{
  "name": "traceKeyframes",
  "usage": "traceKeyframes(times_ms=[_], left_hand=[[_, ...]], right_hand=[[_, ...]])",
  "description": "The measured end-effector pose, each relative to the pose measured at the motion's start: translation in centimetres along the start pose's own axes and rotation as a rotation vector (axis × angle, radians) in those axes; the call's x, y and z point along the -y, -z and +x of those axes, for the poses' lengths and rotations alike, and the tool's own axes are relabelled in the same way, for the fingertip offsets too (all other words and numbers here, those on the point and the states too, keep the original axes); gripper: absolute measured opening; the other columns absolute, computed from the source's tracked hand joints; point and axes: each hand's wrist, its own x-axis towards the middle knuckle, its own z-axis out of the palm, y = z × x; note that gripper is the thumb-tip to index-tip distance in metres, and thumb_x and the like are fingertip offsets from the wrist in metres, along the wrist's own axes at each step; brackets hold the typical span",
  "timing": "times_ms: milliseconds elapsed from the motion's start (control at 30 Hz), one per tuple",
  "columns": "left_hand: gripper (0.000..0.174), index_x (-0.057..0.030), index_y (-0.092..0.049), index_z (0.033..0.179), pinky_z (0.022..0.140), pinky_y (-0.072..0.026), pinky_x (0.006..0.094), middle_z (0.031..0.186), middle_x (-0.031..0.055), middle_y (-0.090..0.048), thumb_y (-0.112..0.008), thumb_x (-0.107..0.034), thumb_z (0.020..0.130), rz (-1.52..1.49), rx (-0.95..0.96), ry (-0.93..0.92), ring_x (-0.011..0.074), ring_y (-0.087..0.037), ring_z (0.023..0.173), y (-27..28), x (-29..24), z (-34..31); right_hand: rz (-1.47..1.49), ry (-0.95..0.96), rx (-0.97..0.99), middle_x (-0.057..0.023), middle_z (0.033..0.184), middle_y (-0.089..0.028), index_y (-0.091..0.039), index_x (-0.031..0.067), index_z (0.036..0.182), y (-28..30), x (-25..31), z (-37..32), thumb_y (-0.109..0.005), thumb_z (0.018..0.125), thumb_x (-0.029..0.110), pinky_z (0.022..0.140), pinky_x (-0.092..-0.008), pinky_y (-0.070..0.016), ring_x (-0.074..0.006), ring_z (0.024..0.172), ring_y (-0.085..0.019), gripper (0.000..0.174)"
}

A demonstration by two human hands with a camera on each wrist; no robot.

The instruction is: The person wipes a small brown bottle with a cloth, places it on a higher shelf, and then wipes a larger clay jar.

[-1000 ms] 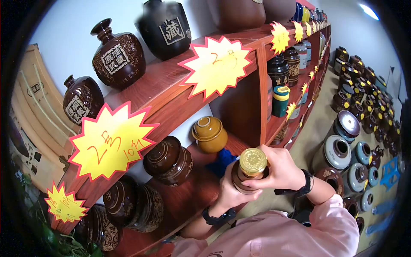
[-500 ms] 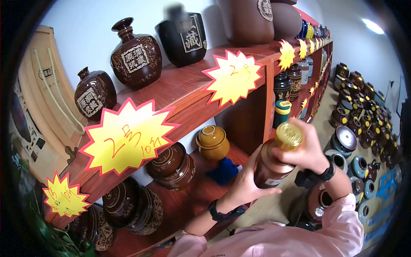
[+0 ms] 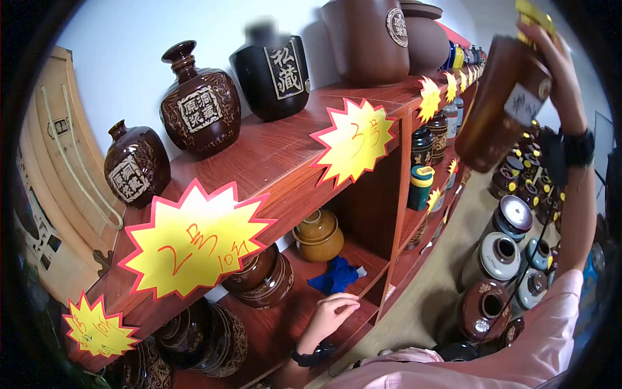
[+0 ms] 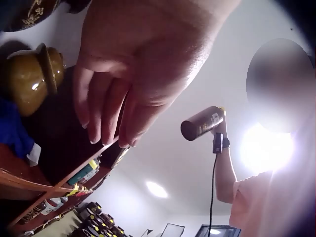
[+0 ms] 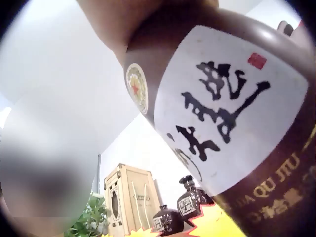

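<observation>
My right hand [image 3: 558,78] grips a brown liquor bottle [image 3: 492,107] round its neck, just under the gold cap [image 3: 536,14]. The bottle is raised at the upper right and tilted, its base toward the lower left. Its white label [image 5: 227,108] with black brush characters fills much of the right wrist view. Low in front of the shelf, my left hand [image 3: 329,319] holds nothing, its fingers loosely bent. Behind those fingers, a crumpled blue cloth [image 3: 338,275] lies on the lower shelf beside a lidded amber jar [image 3: 319,241].
Dark glazed bottles [image 3: 201,109] and a large brown jar [image 3: 366,45] stand on the red wooden top shelf [image 3: 272,146]. Starburst price tags [image 3: 197,240] hang along its edge. Brown lidded jars [image 3: 269,285] sit below. Several floor jars [image 3: 499,253] stand to the right.
The bottle has gone from both hands at chest height to the right hand alone, up and to the right. My left hand has let go and moved down and left toward the shelf.
</observation>
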Motion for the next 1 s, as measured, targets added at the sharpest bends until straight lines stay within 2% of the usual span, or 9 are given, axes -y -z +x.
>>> traceKeyframes(times_ms=[33, 133, 200, 300, 700, 767, 800, 900, 1000], left_hand=[[0.011, -0.0004, -0.07, 0.091, 0.079, -0.0532, 0.0326, 0.097, 0.0116, -0.07, -0.07, -0.008, 0.083, -0.002, -0.005, 0.002, 0.0236, -0.068, 0.089, 0.0, 0.1, -0.1], [0.012, 0.0002, -0.07, 0.093, 0.08, -0.053, 0.0325, 0.099, 0.0122, -0.069, -0.069, -0.008, 0.084, -0.013, 0.008, 0.035, 0.0238, -0.068, 0.09, -0.1, 0.4, -0.3], [0.013, 0.0007, -0.07, 0.095, 0.08, -0.053, 0.0319, 0.1, 0.0116, -0.07, -0.068, -0.007, 0.085, -0.032, 0.027, 0.04, 0.0223, -0.068, 0.091, -0.1, -0.1, -0.4], [0.014, 0.0007, -0.07, 0.097, 0.081, -0.0531, 0.0322, 0.103, 0.0114, -0.07, -0.068, -0.007, 0.085, -0.038, 0.044, 0.026, 0.022, -0.067, 0.092, -0.1, -0.1, -1.0], [0.015, 0.0016, -0.067, 0.098, 0.083, -0.0511, 0.0326, 0.104, 0.0135, -0.068, -0.066, -0.007, 0.086, -0.011, -0.084, 0.14, 0.0248, -0.066, 0.096, 2.3, -0.2, -3.4], [0.015, 0.0017, -0.067, 0.099, 0.084, -0.0509, 0.0332, 0.105, 0.0138, -0.067, -0.066, -0.008, 0.087, -0.009, -0.113, 0.151, 0.0252, -0.066, 0.096, 2.6, -0.1, -4.0], [0.015, 0.0016, -0.067, 0.099, 0.085, -0.0508, 0.0333, 0.105, 0.0138, -0.067, -0.065, -0.008, 0.087, -0.003, -0.122, 0.16, 0.0253, -0.066, 0.097, 2.8, -0.2, -4.2], [0.016, 0.0013, -0.067, 0.099, 0.085, -0.0506, 0.0333, 0.105, 0.0137, -0.067, -0.065, -0.009, 0.088, 0.002, -0.146, 0.188, 0.0253, -0.065, 0.097, 3.2, -0.1, -4.5], [0.019, 0.0008, -0.066, 0.104, 0.09, -0.0485, 0.0327, 0.109, 0.0132, -0.067, -0.065, -0.011, 0.089, -0.007, -0.114, 0.27, 0.0235, -0.064, 0.102, 3.6, 0.0, -5.0]], right_hand=[[-0.059, 0.098, -0.06, -0.0052, 0.107, -0.061, -0.062, 0.0021, 0.112, -0.3, 0.5, 1.6, -0.062, 0.09, 0.032, 0.086, -0.0263, -0.046, -0.0137, 0.099, -0.058, 0.037], [0.379, -0.154, -0.204, 0.0023, 0.077, -0.057, -0.06, 0.0064, 0.089, -2.6, 0.2, 5.6, -0.065, 0.083, 0.024, 0.056, -0.0209, -0.0421, -0.0057, 0.064, -0.053, 0.019], [0.262, -0.098, -0.223, 0.0023, 0.075, -0.056, -0.061, 0.0066, 0.087, -6.2, 8.3, 5.8, -0.063, 0.084, 0.024, 0.055, -0.0209, -0.0404, -0.0055, 0.064, -0.052, 0.018], [0.272, -0.047, -0.002, 0.0028, 0.075, -0.056, -0.061, 0.0067, 0.085, -6.6, 7.2, 8.8, -0.064, 0.084, 0.024, 0.056, -0.0208, -0.04, -0.005, 0.065, -0.051, 0.018], [0.53, -0.225, 0.022, -0.0005, 0.081, -0.062, -0.063, 0.0081, 0.087, -19.1, 5.3, 15.0, -0.066, 0.084, 0.023, 0.062, -0.0248, -0.0472, -0.0098, 0.072, -0.057, 0.016], [0.633, -0.098, 0.112, -0.0012, 0.08, -0.063, -0.064, 0.0068, 0.088, -21.3, 4.1, 15.8, -0.065, 0.084, 0.022, 0.064, -0.0261, -0.0474, -0.0106, 0.072, -0.058, 0.016], [0.399, -0.087, 0.161, -0.0017, 0.08, -0.064, -0.065, 0.005, 0.089, -20.9, 5.4, 15.4, -0.064, 0.083, 0.022, 0.066, -0.0274, -0.0471, -0.0118, 0.073, -0.058, 0.018], [0.508, -0.159, 0.112, -0.0016, 0.077, -0.062, -0.065, 0.0033, 0.088, -24.4, 4.5, 15.9, -0.065, 0.084, 0.023, 0.065, -0.0284, -0.0456, -0.0121, 0.07, -0.056, 0.021], [0.435, -0.097, 0.267, -0.0065, 0.092, -0.064, -0.063, 0.0013, 0.102, -27.3, 1.2, 17.7, -0.066, 0.086, 0.032, 0.075, -0.028, -0.0484, -0.0141, 0.085, -0.06, 0.035]])
